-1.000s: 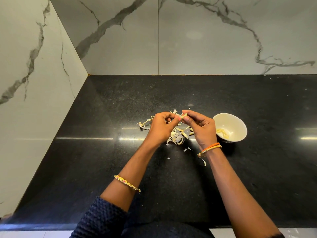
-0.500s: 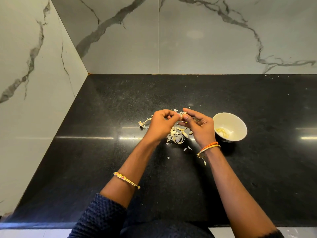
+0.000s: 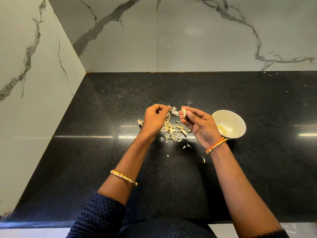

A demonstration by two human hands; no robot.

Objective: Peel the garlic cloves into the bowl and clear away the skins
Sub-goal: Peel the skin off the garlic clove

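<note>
Sleeve: a dark knit sleeve (image 3: 101, 213) covers the left upper forearm at the near counter edge.
Bangles: a gold bangle (image 3: 123, 177) sits on the left forearm; an orange and gold band (image 3: 216, 145) circles the right wrist.
Counter: black polished counter (image 3: 85, 160), with a few stray flakes (image 3: 186, 146) just nearer than the hands.
Skins: a loose heap of skins (image 3: 173, 131) lies on the counter between the two hands, partly hidden under the left hand.
Left hand: the left hand (image 3: 154, 120) hangs over the heap's left side, fingers curled inward; whether it pinches a scrap of skin I cannot tell.
Right hand: the right hand (image 3: 199, 125) pinches the clove (image 3: 183, 112) between thumb and fingertips, held above the counter, left of the bowl.
Clove axis: its long axis runs roughly away from the person, tilted slightly; which end is the tip cannot be told.
Bowl: a cream bowl (image 3: 238, 121) stands just right of the right hand, with peeled cloves (image 3: 222, 130) inside; the hand covers part of its near-left rim.
Change: half a second ago both hands met on the clove; now they are apart, the left drawn leftwards, the clove left with the right.
Walls: grey-veined marble walls (image 3: 197, 40) rise behind and to the left.
</note>
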